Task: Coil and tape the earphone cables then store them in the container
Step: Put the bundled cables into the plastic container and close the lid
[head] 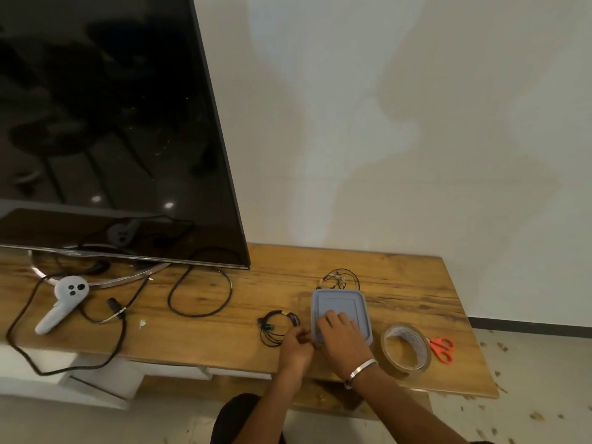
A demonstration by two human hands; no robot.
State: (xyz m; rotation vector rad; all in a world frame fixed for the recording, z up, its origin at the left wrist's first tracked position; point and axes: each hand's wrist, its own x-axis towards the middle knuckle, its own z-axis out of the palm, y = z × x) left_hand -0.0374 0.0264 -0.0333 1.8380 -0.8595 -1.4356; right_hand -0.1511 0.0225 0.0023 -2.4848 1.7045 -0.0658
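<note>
While we scan from the biggest thing down, we meet first the dark television screen (105,123) standing at the back left of the wooden table (256,334), with a white controller (62,302) and loose black cables in front of it. Nearer us sits the grey-blue container (339,302), lid on, with a roll of clear tape (407,347) just to its right and orange scissors (443,347) beside that. One coiled earphone cable (278,326) lies just left of the container; a second coil (341,278) lies at its far edge, touching or nearly so. Our right hand (342,334) rests flat on the lid, fingers spread and fairly straight. Our left hand (296,346) has its fingers curled at the container's near left corner, seemingly pinching the lid's edge, though we cannot tell for sure. We judge the cables light, thin and springy, apt to uncoil and snag, so each is best lifted by pinching across the bundled strands at the taped spot, not by one loop or an earbud
</note>
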